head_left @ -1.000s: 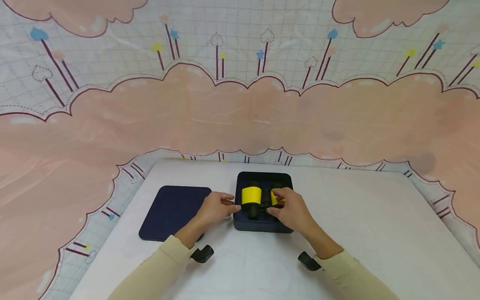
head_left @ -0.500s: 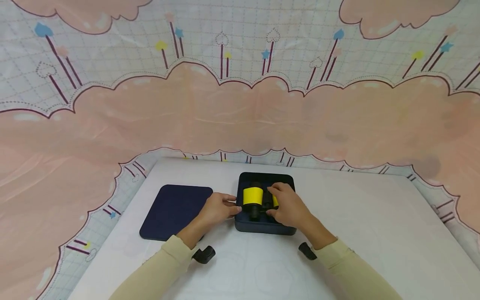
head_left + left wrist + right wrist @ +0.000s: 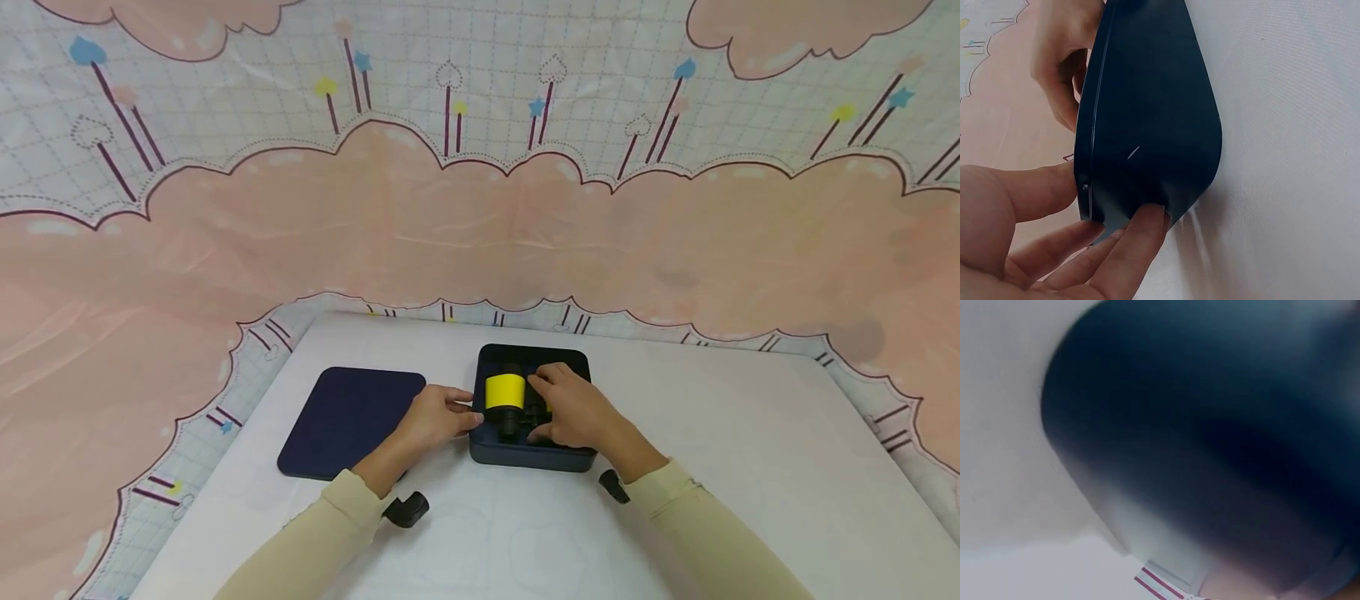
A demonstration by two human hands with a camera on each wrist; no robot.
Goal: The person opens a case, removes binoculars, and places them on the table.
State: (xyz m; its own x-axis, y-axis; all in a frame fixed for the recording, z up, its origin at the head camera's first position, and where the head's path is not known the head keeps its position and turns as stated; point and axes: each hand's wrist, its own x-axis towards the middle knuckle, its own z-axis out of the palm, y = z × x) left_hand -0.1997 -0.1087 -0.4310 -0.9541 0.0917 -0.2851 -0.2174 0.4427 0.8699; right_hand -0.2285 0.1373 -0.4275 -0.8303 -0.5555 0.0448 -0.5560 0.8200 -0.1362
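Note:
A yellow and black pair of binoculars point(image 3: 505, 392) lies in a dark blue tin box point(image 3: 525, 455). My left hand point(image 3: 431, 421) holds the box's left side. In the left wrist view its thumb lies at the rim and its fingers point(image 3: 1138, 250) press the outer wall. My right hand point(image 3: 577, 408) reaches into the box and grips the right barrel of the binoculars, mostly covering it. The right wrist view is filled by the blurred box wall point(image 3: 1147, 425); the right fingertips are hidden there.
A dark blue lid point(image 3: 348, 421) lies flat on the white table point(image 3: 712, 433), left of the box and partly behind the left hand. Black wrist cameras point(image 3: 407, 509) hang below both sleeves. A patterned pink and white cloth point(image 3: 480, 225) rises behind the table.
My right hand has moved slightly left and further over the right barrel, hiding more of its yellow band. My left hand stays at the box's side.

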